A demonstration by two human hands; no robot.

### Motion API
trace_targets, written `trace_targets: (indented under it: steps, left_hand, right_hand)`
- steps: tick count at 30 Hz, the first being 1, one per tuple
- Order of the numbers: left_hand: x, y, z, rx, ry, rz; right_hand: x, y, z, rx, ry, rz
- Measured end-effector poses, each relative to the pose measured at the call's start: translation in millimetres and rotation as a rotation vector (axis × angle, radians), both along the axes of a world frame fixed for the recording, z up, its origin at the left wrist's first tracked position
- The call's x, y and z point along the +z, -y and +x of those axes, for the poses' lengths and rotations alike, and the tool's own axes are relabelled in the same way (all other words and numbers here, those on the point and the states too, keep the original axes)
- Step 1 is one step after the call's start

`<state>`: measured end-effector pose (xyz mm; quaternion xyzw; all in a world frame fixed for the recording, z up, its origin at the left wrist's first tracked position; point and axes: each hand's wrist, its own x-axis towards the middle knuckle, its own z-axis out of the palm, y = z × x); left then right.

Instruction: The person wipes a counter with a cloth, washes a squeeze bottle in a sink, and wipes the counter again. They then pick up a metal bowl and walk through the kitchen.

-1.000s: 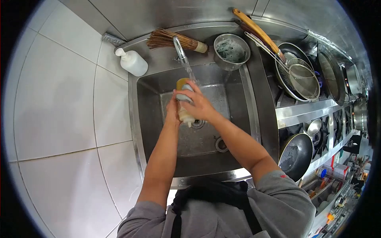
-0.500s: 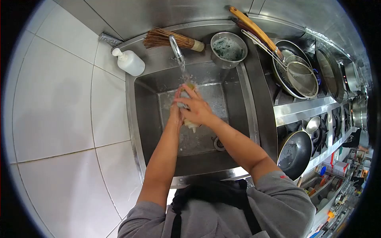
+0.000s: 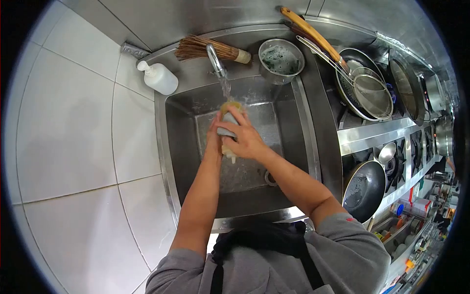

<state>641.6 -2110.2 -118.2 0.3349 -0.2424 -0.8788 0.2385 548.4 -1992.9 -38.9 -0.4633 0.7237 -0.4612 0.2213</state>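
Under the running faucet [image 3: 215, 60], a squeeze bottle [image 3: 228, 125] is held between both hands above the sink [image 3: 249, 179]. Its upper end looks yellowish, its middle has a pale grey band, and a narrow cream tip points down toward me. My left hand [image 3: 213, 134] wraps the bottle's left side; most of its fingers are hidden behind it. My right hand [image 3: 246, 136] is closed over the right side, fingers across the front. Water falls onto the bottle's yellowish end.
A white pump bottle [image 3: 160, 78] stands on the left rim. Behind the faucet lies a stick brush [image 3: 210, 49], beside a metal pot [image 3: 281, 61] of foamy water. To the right are a strainer [image 3: 373, 95] on a pan and a black frying pan [image 3: 364, 191] on the stove.
The bottle's yellowish end shows more clearly under the stream, and its tip has shifted slightly left. Both hands stay around it, with the right hand's fingers a little shifted.
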Motion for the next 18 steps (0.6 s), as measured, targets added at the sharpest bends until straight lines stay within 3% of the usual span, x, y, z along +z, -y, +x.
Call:
trace_targets:
  steps: [1, 2, 5, 7, 9, 12, 13, 14, 15, 18]
  left_hand:
    - [-2.7, -4.6, -0.8, -0.008, 0.002, -0.002]
    - [-2.1, -13.8, -3.2, -0.002, 0.081, -0.016]
    - [25.6, -27.3, -14.9, -0.054, 0.140, -0.056]
    - [26.4, -29.8, -13.5, -0.116, 0.128, -0.070]
    - [9.2, -17.2, -7.3, -0.319, -0.333, 0.164]
    - [23.3, -16.9, -10.8, -0.146, -0.328, 0.109]
    - [34.3, -15.6, -10.5, -0.139, -0.325, 0.109]
    - [47.3, -16.7, -8.5, -0.129, -0.082, 0.096]
    - [52.9, -17.4, -7.0, -0.121, 0.160, 0.082]
    - [39.5, -25.1, -14.8, -0.082, 0.190, 0.083]
  right_hand:
    - [7.6, 0.7, -3.9, 0.126, -0.341, 0.106]
    - [7.5, 5.9, -8.7, 0.118, -0.339, 0.104]
    - [-7.8, 35.8, -40.7, -0.058, -0.126, 0.081]
    - [-40.8, 50.8, -62.6, -0.238, 0.365, 0.088]
    - [-74.7, 46.0, -57.2, -0.301, 0.363, 0.105]
    - [-53.6, 18.0, -30.3, -0.273, 0.447, 0.178]
    - [-52.1, 10.7, -19.1, -0.219, 0.440, 0.012]
    - [-48.6, 5.0, -11.9, -0.169, 0.436, -0.150]
    - [-33.4, 1.8, -11.9, -0.182, 0.193, -0.107]
    - [10.8, 3.6, -15.1, -0.192, -0.002, 0.042]
